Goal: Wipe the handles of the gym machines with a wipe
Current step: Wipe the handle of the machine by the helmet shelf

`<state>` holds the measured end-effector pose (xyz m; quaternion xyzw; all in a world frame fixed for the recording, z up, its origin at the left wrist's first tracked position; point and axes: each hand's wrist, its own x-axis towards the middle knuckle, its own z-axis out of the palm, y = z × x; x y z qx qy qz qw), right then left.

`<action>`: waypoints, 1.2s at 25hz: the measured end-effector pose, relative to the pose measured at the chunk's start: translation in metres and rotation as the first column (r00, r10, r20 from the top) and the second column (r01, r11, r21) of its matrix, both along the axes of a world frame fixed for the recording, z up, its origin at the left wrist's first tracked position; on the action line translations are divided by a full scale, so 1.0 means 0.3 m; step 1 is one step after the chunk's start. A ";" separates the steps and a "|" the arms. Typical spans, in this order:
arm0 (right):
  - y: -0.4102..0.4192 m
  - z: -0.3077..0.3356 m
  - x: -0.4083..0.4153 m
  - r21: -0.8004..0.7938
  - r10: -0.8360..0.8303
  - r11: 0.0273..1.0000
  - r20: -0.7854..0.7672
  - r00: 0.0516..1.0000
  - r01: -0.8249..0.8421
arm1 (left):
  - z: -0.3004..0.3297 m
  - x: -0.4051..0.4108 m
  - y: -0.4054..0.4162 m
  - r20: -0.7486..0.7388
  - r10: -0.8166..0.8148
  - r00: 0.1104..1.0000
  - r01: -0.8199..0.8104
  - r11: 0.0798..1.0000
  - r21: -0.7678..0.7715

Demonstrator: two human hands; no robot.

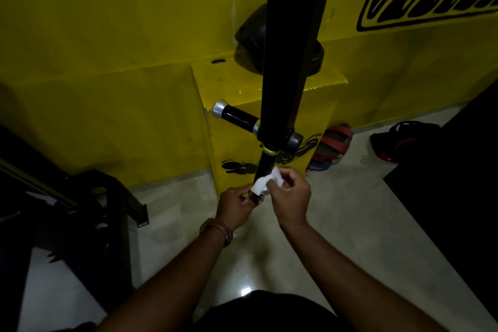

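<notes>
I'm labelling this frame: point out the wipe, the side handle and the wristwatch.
wipe [262, 184]: head view, white middle fold.
side handle [238, 117]: head view, black grip section.
wristwatch [219, 227]: head view, brown strap.

Both bare forearms reach forward and inward from the lower edge of the view, the hands meeting close together at the centre. The left hand [235, 206] has its fingers curled, pinching at its fingertips, with a brown strap round its wrist. The right hand [289, 194] sits just beside it and slightly higher, back upward, fingers bent in a closed grip.
</notes>
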<state>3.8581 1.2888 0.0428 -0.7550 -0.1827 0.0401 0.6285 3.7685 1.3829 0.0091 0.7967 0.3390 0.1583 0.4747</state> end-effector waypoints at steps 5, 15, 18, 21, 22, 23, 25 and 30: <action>-0.031 -0.057 -0.039 -0.192 0.058 0.981 0.141 0.988 -0.030 | -0.012 -0.004 0.005 -0.023 0.071 0.997 -0.071 0.997 -0.003; -0.013 -0.052 -0.072 -0.209 0.069 0.977 0.115 0.991 -0.043 | -0.015 -0.016 -0.018 0.026 0.056 0.998 -0.056 0.998 -0.015; 0.014 -0.014 -0.056 -0.215 0.074 0.977 0.278 0.958 -0.013 | -0.004 -0.012 -0.020 0.018 0.077 0.997 -0.076 0.997 -0.026; 0.070 0.075 -0.002 -0.297 0.055 0.949 0.488 0.871 0.106 | -0.021 -0.011 -0.009 0.012 0.022 1.000 -0.021 0.998 -0.053; 0.073 0.070 -0.008 -0.361 0.102 0.925 0.536 0.838 0.119 | -0.024 -0.011 -0.005 0.005 0.013 1.000 -0.013 0.997 -0.071; 0.065 0.045 -0.022 -0.434 0.176 0.894 0.561 0.809 0.106 | -0.021 -0.012 -0.003 0.004 0.018 1.000 -0.018 0.995 -0.100; 0.027 -0.029 -0.049 -0.543 0.310 0.837 0.576 0.756 0.071 | -0.012 -0.012 0.002 0.032 0.037 0.999 -0.030 0.983 -0.179; -0.031 -0.074 -0.005 -0.201 -0.008 0.978 0.207 0.978 0.051 | 0.062 -0.002 0.020 0.100 0.036 0.994 -0.001 0.943 -0.333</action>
